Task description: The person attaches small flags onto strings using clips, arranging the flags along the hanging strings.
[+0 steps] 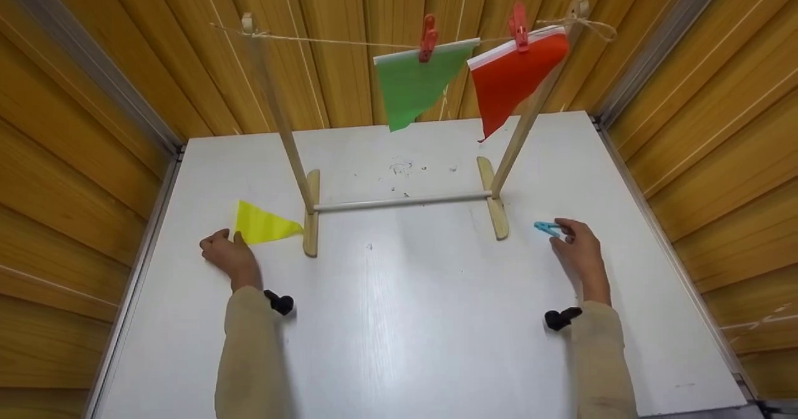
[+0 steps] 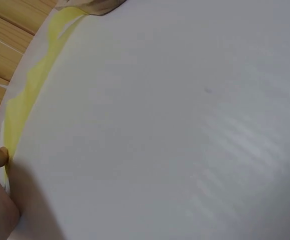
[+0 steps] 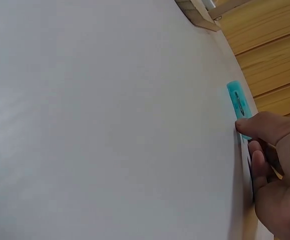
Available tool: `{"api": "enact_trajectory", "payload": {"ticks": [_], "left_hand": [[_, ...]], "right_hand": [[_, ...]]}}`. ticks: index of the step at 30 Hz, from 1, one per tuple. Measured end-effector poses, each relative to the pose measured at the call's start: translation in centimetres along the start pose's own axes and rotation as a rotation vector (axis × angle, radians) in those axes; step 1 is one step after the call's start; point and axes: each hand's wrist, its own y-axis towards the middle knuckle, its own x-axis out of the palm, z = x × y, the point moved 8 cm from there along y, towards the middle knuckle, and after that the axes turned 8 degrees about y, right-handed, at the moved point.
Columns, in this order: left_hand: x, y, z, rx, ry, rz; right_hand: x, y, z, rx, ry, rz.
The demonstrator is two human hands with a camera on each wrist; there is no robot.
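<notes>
In the head view, my left hand (image 1: 230,257) is at the lower left corner of a yellow triangular flag (image 1: 262,224). Its thumb lies against the flag's near edge, and the left wrist view shows that thumb pinching the yellow flag (image 2: 29,90); the other fingers are mostly hidden there. The flag's tip reaches the stand's left foot (image 1: 311,232). On the right, my right hand (image 1: 580,250) pinches a light-blue clothespin (image 1: 546,227) by its handle end, between thumb and index finger. The right wrist view has the clothespin (image 3: 239,102) pointing away from the hand, just above the table.
A wooden stand with two posts (image 1: 274,113) and a white crossbar (image 1: 399,203) rises from the white table (image 1: 399,319). Twine (image 1: 330,40) spans its tops. Red clothespins (image 1: 427,37) clip a green flag (image 1: 418,82) and a red flag (image 1: 514,79) onto it. Wood-patterned walls surround the table.
</notes>
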Motion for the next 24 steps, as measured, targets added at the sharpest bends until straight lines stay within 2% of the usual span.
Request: {"api": "enact_trajectory", "payload": {"ticks": [7,11,14,17,21,24], "left_hand": [[-0.25,-0.32,0.1,-0.01,-0.034,0.022],[-0.2,-0.42,0.31,0.01,-0.061,0.01],[-0.3,-0.56,-0.01,0.0,-0.09,0.003],[-0.36,-0.68,-0.37,-0.016,-0.157,0.007],[-0.42,-0.81,-0.39,0.002,-0.256,0.027],[-0.62,-1.02,-0.48,0.013,-0.282,0.049]], "right_hand": [[0.11,-0.15,0.43,0.023,0.03,0.048],[0.02,0.06,0.28,0.013,0.039,0.111],[0.25,0.19,0.4,0.025,0.029,0.118],[0.52,0.08,0.75,0.044,0.029,0.107],[0.46,-0.04,0.81,0.024,0.04,0.115],[0.45,-0.04,0.8,0.016,0.046,0.12]]}}
